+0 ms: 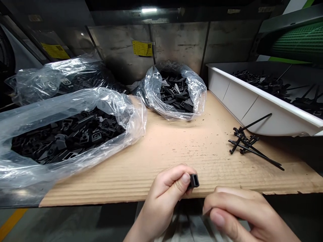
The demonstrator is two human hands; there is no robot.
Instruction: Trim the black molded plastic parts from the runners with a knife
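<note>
My left hand (168, 196) is closed on a small black plastic part (194, 181), pinched between thumb and fingers near the front edge of the cardboard. The part's rectangular opening faces right. My right hand (242, 213) is a short way to the right, at the table's edge. Its fingers are loosely bent, the thumb tip lies apart from the index fingertip, and I see nothing held there. Beyond it, several black plastic pieces with long thin stems (243, 143) lie in a small heap on the cardboard.
A clear plastic bag (133, 114) of black parts lies open at left, with another bag (50, 79) behind it. A third open bag (152, 84) stands at back centre. On the right, a white bin (227, 87) holds black stemmed pieces. Cardboard (161, 151) covers the table.
</note>
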